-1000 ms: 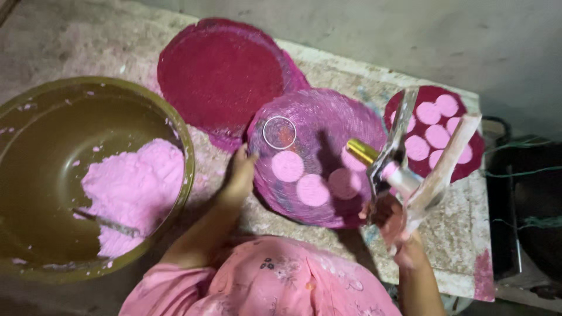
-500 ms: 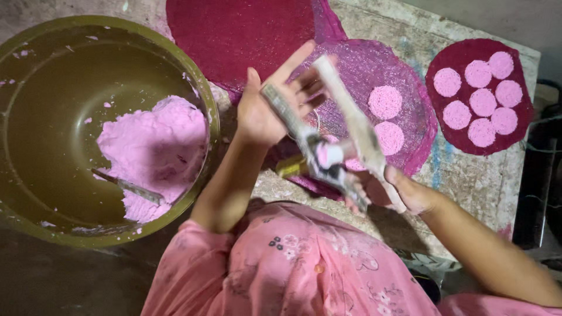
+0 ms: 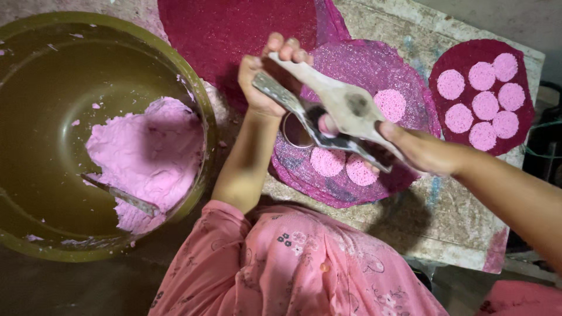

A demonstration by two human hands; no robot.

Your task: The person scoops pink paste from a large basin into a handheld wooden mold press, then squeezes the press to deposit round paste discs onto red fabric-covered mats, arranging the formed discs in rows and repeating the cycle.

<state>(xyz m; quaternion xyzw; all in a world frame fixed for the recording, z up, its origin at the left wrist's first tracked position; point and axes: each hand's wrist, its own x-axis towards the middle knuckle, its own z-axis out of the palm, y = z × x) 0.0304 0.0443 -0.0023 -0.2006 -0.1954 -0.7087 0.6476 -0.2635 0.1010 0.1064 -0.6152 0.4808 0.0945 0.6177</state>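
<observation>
Pink dough fills the olive bowl at left. Centre frame, the left hand and right hand each clamp their grip on a hinged press above the purple mat.

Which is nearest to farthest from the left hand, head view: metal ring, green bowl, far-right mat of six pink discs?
From the left hand:
1. Metal ring, just below-right on the purple mat.
2. Green bowl, rim to its left.
3. Six-disc mat, far right.
</observation>
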